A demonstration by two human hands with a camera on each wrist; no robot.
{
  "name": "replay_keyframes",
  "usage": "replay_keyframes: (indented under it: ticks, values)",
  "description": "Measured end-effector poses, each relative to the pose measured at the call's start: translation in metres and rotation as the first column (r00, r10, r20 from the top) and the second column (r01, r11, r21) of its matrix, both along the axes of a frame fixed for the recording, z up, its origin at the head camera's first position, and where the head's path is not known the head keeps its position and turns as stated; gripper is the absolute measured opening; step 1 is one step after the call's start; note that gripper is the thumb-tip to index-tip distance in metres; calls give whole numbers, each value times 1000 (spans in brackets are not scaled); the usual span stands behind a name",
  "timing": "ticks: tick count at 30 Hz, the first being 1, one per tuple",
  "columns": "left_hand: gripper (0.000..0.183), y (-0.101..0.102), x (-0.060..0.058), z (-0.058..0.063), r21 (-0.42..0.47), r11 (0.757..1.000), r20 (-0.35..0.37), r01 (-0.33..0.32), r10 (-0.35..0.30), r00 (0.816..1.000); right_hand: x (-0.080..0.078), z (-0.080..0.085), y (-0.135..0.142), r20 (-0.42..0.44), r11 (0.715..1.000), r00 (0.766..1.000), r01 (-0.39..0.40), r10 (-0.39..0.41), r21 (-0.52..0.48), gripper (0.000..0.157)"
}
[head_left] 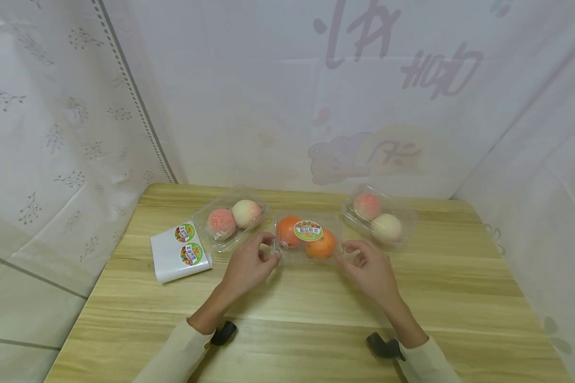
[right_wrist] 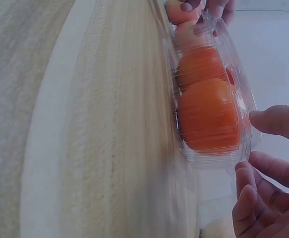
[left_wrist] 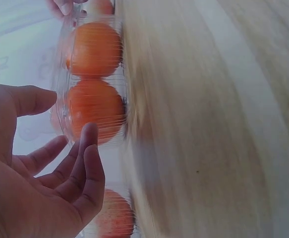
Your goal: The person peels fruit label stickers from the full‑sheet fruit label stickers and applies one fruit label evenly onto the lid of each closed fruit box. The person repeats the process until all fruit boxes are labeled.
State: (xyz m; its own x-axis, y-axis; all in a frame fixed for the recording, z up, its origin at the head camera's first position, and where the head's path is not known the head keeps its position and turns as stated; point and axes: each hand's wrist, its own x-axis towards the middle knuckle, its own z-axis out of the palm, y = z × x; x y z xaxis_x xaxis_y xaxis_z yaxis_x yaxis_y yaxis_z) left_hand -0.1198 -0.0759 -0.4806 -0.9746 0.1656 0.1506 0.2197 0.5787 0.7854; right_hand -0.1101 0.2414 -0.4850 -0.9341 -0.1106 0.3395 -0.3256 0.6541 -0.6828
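A clear plastic fruit box (head_left: 309,256) with two round orange fruits (head_left: 320,243) sits at mid-table, its lid closed and an oval label sticker (head_left: 308,231) on top. My left hand (head_left: 250,264) holds its left end, thumb near the front corner and fingers bent along the side. At the right end my right hand (head_left: 371,268) grips the box in the same way. In the right wrist view the right thumb (right_wrist: 275,120) lies against the rim and the fingertips (right_wrist: 244,171) meet the corner. The left thumb (left_wrist: 37,100) is at the rim in the left wrist view.
Behind to the left is a clear box holding two pink-and-white peaches (head_left: 222,223); a second such box with peaches (head_left: 386,228) stands behind to the right. A white sticker sheet (head_left: 172,260) with two oval labels lies on the wooden table (head_left: 306,340) at left. Pale curtains (head_left: 249,106) enclose the table.
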Motion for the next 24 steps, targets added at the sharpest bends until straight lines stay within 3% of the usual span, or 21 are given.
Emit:
replay_keyframes:
  ticks: [6,17,24]
  values:
    - [37,1,-4,0,40,999,30,4,-5,1000,-4,1,-3,32,1000,999,9,-10,18,28]
    - [43,7,-12,-1,34,999,40,-18,17,999,-10,5,-7,91,997,994,62,-67,54,32]
    - [46,10,-14,-1,46,999,72,-26,22,997,-14,5,-9,66,995,994,86,-89,57,32]
